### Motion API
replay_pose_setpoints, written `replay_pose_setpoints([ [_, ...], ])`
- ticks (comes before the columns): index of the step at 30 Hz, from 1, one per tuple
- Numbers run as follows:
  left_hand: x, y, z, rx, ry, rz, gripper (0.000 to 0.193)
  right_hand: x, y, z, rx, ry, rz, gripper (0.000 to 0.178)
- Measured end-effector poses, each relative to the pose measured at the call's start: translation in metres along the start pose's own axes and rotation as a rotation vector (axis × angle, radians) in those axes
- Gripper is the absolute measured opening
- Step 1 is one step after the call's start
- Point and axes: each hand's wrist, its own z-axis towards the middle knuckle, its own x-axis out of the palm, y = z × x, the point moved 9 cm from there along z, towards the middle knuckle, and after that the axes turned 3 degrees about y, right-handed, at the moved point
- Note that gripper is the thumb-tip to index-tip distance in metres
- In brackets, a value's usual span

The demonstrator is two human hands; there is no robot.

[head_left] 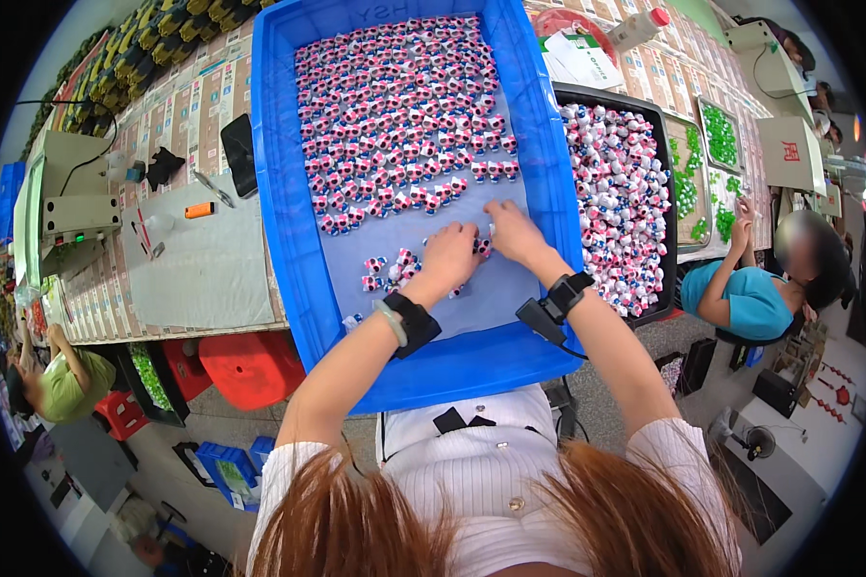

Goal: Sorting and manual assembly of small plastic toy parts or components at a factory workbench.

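A large blue plastic tub [267,183] holds rows of small pink, white and blue figurines [394,125] with dark eyes, lying on a pale sheet. My left hand [443,260] is over the near part of the sheet, fingers curled in by a figurine [481,247] at its tips. Beside it on the right is my right hand [517,236], its fingers stretched toward the left and apart from the thumb. A loose group of figurines [390,269] lies left of my left hand, partly hidden by it. Both my wrists wear black bands.
Right of the tub stands a black tray [668,192] heaped with similar figurines. Farther right are trays of green pieces [719,135] and a person in a blue top [746,298]. A phone [240,156], tweezers [212,188] and an orange item [199,210] lie on the left.
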Motion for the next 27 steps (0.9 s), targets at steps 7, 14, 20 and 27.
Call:
replay_pose_setpoints([
  [7,0.005,-0.015,0.012,0.102,-0.120,0.098,0.028,0.003,0.000,0.007,0.000,-0.094,-0.098,0.026],
  [14,0.011,-0.011,0.023,0.082,-0.102,-0.166,0.027,-0.003,-0.045,0.013,0.175,-0.358,0.498,0.026],
  [20,-0.003,-0.008,0.016,0.006,-0.132,-0.072,0.024,-0.002,-0.042,0.026,0.130,-0.318,0.633,0.021],
  [27,-0.052,0.019,0.010,-0.034,-0.390,-0.403,0.018,-0.025,0.002,0.056,-0.191,-0.313,0.364,0.022],
])
